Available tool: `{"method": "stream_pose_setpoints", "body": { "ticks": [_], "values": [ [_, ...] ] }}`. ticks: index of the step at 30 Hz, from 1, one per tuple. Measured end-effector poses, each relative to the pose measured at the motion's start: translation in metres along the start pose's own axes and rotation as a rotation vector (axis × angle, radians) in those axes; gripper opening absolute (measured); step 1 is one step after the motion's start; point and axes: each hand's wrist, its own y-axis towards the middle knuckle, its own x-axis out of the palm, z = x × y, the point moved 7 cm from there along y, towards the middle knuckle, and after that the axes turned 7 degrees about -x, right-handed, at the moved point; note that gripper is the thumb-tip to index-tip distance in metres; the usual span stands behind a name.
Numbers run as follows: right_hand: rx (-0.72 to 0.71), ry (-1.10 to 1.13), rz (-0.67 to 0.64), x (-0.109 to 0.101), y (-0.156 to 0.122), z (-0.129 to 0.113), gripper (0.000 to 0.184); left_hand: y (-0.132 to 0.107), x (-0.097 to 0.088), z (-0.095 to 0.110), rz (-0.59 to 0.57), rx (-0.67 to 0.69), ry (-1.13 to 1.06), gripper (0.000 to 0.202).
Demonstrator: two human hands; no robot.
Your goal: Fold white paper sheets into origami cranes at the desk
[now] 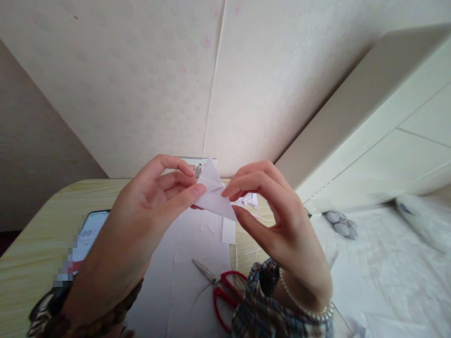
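Both my hands are raised above a light wooden table (31, 234) and pinch a small folded white paper (214, 192) between them. My left hand (151, 206) grips its left side with thumb and fingertips. My right hand (278, 220) pinches its right side, thumb below and fingers above. The paper is folded into a pointed, triangular shape with its tip upward. A wooden bead bracelet sits on my left wrist and a pearl bracelet on my right.
On the table below lie white paper sheets (197, 281), small paper scraps (229, 231), red-handled scissors (220, 291) and a phone (88, 234) at the left. A wall rises behind. White bedding (384, 263) and a white cabinet (387, 126) fill the right.
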Motion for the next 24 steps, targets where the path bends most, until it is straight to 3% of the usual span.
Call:
{"method": "stream_pose_setpoints", "body": {
  "ticks": [10, 15, 20, 24],
  "values": [
    [0.01, -0.154, -0.009, -0.003, 0.001, 0.002, 0.017, -0.002, 0.003, 0.003, -0.018, 0.104, 0.062, 0.008],
    [0.017, -0.161, 0.019, -0.006, 0.002, 0.004, 0.017, -0.006, 0.005, 0.004, -0.047, 0.058, 0.081, 0.004],
    [0.025, -0.143, 0.086, -0.01, 0.002, 0.003, 0.006, -0.005, 0.005, 0.006, -0.066, 0.05, 0.128, 0.004],
    [0.068, -0.046, 0.188, -0.012, 0.0, 0.006, 0.014, -0.005, 0.009, 0.007, -0.084, 0.057, 0.088, 0.015]
  ]
}}
